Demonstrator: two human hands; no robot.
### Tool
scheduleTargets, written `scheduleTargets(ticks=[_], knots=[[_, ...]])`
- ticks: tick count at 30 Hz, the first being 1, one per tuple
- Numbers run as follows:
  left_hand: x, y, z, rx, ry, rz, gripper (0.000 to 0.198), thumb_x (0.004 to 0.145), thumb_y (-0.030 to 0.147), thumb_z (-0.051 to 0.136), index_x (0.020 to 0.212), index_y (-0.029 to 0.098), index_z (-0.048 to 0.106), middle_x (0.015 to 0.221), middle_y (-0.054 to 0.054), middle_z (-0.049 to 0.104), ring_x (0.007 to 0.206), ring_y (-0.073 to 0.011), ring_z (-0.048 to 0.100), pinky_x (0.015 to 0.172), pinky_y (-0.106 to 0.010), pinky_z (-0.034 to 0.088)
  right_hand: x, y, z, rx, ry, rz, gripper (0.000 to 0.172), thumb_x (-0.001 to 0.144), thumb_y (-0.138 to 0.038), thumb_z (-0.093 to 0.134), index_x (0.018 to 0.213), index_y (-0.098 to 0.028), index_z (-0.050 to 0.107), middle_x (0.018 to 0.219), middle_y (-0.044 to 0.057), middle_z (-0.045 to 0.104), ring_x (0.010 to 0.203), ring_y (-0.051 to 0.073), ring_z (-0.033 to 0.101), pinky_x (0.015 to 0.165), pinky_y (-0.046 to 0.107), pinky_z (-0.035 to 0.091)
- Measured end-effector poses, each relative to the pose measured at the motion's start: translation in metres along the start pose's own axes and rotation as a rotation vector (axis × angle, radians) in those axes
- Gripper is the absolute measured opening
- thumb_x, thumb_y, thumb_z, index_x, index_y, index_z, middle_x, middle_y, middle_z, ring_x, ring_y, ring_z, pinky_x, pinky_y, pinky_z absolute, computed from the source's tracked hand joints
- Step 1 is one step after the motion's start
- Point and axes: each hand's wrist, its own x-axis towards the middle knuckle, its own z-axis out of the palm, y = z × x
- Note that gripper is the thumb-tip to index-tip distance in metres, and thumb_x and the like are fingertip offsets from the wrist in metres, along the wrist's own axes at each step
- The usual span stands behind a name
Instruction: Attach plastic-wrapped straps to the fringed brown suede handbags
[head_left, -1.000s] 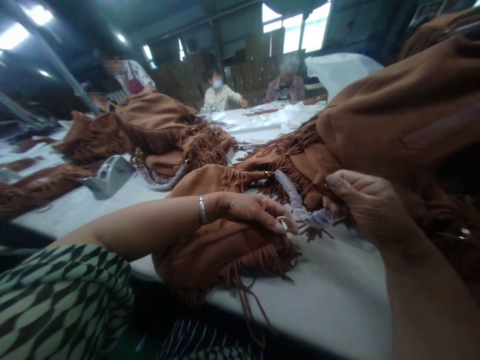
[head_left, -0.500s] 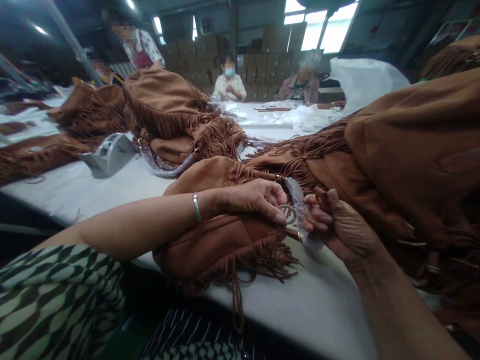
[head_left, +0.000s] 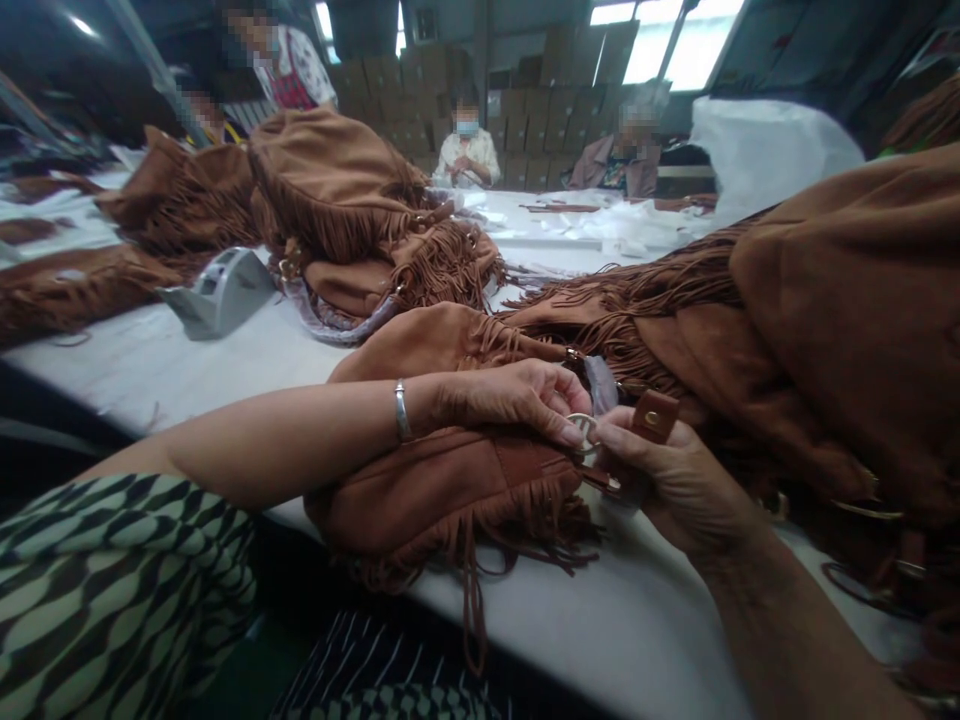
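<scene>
A brown suede fringed bag (head_left: 442,480) lies on the white table (head_left: 622,620) in front of me. My left hand (head_left: 510,400) rests on the bag and pinches a metal ring (head_left: 581,428) on it. My right hand (head_left: 667,480) is closed around the bag's strap end, a brown tab with a stud (head_left: 654,415), together with a bit of clear plastic wrap (head_left: 602,382). A silver bangle (head_left: 401,410) circles my left wrist. The two hands touch at the ring.
A big heap of the same fringed bags (head_left: 825,320) rises at my right, another pile (head_left: 352,210) at the back left. A grey tape dispenser (head_left: 221,290) stands left of centre. Other people sit at the table's far end, before stacked cartons.
My right hand has come in from the right with the strap end and now meets my left hand at the ring. The view has tilted slightly downward.
</scene>
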Motion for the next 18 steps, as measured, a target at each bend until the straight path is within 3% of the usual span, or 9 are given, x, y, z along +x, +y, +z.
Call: scheduleTargets(ticks=[5, 8, 12, 16, 18], knots=[[-0.002, -0.001, 0.007, 0.002, -0.036, -0.016, 0.037, 0.061, 0.016, 0.081, 0.087, 0.01, 0.055, 0.071, 0.0, 0.064, 0.065, -0.0084, 0.06, 0.07, -0.023, 0.045, -0.002, 0.0, -0.001, -0.01, -0.062, 0.08, 0.031, 0.058, -0.034, 0.083, 0.067, -0.015, 0.06, 0.059, 0.0, 0.057, 0.048, 0.01, 0.05, 0.043, 0.02, 0.042], [-0.004, 0.001, 0.014, 0.06, 0.021, -0.008, 0.03, 0.064, 0.017, 0.078, 0.082, 0.01, 0.054, 0.069, 0.002, 0.061, 0.063, -0.0067, 0.056, 0.065, -0.02, 0.042, -0.004, 0.0, -0.002, -0.005, -0.064, 0.065, 0.028, 0.062, -0.032, 0.08, 0.067, -0.015, 0.059, 0.056, -0.003, 0.051, 0.045, 0.007, 0.042, 0.04, 0.018, 0.037], [-0.011, 0.009, 0.029, 0.32, 0.114, -0.004, 0.03, 0.067, 0.013, 0.073, 0.084, 0.013, 0.049, 0.071, 0.003, 0.059, 0.065, -0.0076, 0.055, 0.063, -0.02, 0.042, -0.004, 0.0, -0.002, 0.018, -0.098, -0.003, 0.029, 0.064, -0.033, 0.079, 0.064, -0.016, 0.056, 0.051, -0.005, 0.043, 0.043, 0.006, 0.036, 0.038, 0.018, 0.031], [-0.015, 0.013, 0.038, 0.561, 0.048, -0.092, 0.028, 0.069, 0.013, 0.069, 0.083, 0.014, 0.045, 0.069, 0.005, 0.055, 0.062, -0.0074, 0.052, 0.057, -0.019, 0.04, -0.002, -0.001, -0.006, -0.035, -0.047, -0.091, 0.028, 0.066, -0.037, 0.077, 0.067, -0.016, 0.058, 0.051, -0.004, 0.046, 0.044, 0.007, 0.038, 0.039, 0.018, 0.031], [-0.013, 0.011, 0.036, 0.632, 0.063, -0.063, 0.029, 0.07, 0.018, 0.07, 0.081, 0.015, 0.044, 0.066, 0.006, 0.051, 0.057, -0.006, 0.046, 0.052, -0.017, 0.035, -0.003, -0.002, -0.008, -0.096, -0.028, -0.124, 0.029, 0.066, -0.038, 0.078, 0.068, -0.016, 0.059, 0.052, -0.004, 0.048, 0.044, 0.007, 0.039, 0.04, 0.019, 0.031]])
